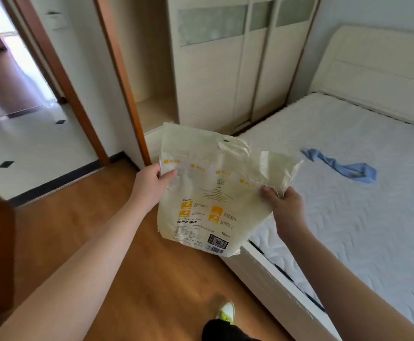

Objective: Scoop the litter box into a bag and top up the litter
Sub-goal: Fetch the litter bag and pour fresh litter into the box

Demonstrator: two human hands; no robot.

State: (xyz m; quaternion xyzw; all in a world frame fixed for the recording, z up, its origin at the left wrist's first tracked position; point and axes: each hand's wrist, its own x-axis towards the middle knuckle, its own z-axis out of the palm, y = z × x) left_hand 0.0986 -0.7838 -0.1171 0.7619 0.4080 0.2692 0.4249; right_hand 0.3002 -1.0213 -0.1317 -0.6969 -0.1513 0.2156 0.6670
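Observation:
A cream-coloured cat litter bag (208,193) with yellow icons, black print and a barcode hangs in the air in front of me, over the corner of the bed. My left hand (152,183) pinches its upper left edge between thumb and fingers. My right hand (284,203) grips the bag's right edge. The top of the bag, with its carry handle, stands up behind my hands. No litter box or scoop is in view.
A white bed with a bare quilted mattress (361,217) fills the right side, with a blue cloth (343,166) lying on it. A cream wardrobe (213,70) stands behind. Wooden floor (78,217) runs left to an open doorway (41,134) with white tiles. My shoe (225,312) shows below.

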